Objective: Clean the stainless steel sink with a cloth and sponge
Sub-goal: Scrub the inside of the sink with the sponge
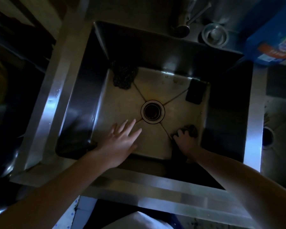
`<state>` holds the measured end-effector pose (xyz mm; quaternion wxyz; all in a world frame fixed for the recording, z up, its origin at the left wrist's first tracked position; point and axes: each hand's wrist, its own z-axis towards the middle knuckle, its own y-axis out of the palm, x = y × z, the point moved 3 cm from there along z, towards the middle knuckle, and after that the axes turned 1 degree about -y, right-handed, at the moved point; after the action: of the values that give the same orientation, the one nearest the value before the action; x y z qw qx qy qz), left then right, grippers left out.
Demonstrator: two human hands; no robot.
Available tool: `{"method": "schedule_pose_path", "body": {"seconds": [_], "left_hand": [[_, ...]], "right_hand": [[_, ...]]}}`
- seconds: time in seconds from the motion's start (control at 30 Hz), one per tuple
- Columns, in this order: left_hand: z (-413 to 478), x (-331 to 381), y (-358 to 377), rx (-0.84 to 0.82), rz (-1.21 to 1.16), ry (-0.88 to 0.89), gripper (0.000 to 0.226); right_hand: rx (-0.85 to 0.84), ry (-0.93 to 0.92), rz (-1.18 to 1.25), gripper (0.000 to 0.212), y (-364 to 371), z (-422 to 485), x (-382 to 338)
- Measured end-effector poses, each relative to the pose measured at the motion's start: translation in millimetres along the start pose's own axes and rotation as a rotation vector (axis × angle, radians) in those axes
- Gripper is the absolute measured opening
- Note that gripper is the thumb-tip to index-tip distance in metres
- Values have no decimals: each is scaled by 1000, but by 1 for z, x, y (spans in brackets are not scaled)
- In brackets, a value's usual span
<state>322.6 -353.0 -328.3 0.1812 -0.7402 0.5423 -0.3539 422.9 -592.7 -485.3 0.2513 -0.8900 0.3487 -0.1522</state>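
dim kitchen, lit poorly; stainless steel sink [64, 76] viewed from directly above, its drain [152, 111] open at the centre of the floor. brown staining follows the floor creases and the far edge.

left hand [122, 139]: flat, fingers spread, holding nothing, over the floor just left of the drain. right hand [186, 141]: fingers curled round a dark wad [192, 128] in the near right corner; cloth or scourer, cannot tell.

netted cloth [124, 76] lies bunched in the far left corner. block sponge [196, 91] leans in the far right corner.

judgement: both are light, soft and likely wet; take the sponge across its long sides and bunch the cloth from above. steel likely slippery.

walls are steep and corners tight; the mid-floor gives open sweep. tap [183, 22], steel bowl [215, 35] and blue box [271, 38] crowd the far ledge.
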Motion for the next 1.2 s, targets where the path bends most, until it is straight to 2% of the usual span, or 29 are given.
{"method": "schedule_pose_path", "body": {"seconds": [0.07,0.13,0.23,0.3,0.37,0.47,0.53,0.6,0.7,0.83,0.97,1.03,1.1,1.2], "left_hand": [[-8,4,2,33,21,-2,58],[-12,8,4,61,44,3,59],[-16,13,10,87,81,0,61],[-16,16,15,114,110,0,63],[-14,20,19,129,123,-1,64],[-11,23,22,117,94,-9,66],[-10,24,23,118,75,-18,67],[-8,24,24,121,57,-38,65],[-7,24,26,122,59,-42,68],[-6,23,33,140,42,-34,69],[-4,21,37,175,74,-13,75],[-4,21,35,177,62,-6,77],[-3,22,36,185,44,-1,80],[-3,21,33,196,34,-10,75]], "right_hand": [[-12,-89,-64,32,-1,0,10],[-26,-163,-156,35,1,-3,22],[-6,-137,-169,37,4,-9,36],[18,-55,-49,36,0,-15,35],[122,53,157,37,-2,-21,29],[283,295,471,67,-5,-27,28],[271,413,632,79,-5,-25,34],[242,448,719,79,-4,-16,39],[177,364,618,72,-2,-6,33],[136,183,478,52,7,-7,18],[37,-158,222,31,11,-17,4],[-9,-305,31,37,14,-24,-1],[-56,-381,-59,43,17,-26,4],[-147,-307,23,43,24,-22,19]]}}
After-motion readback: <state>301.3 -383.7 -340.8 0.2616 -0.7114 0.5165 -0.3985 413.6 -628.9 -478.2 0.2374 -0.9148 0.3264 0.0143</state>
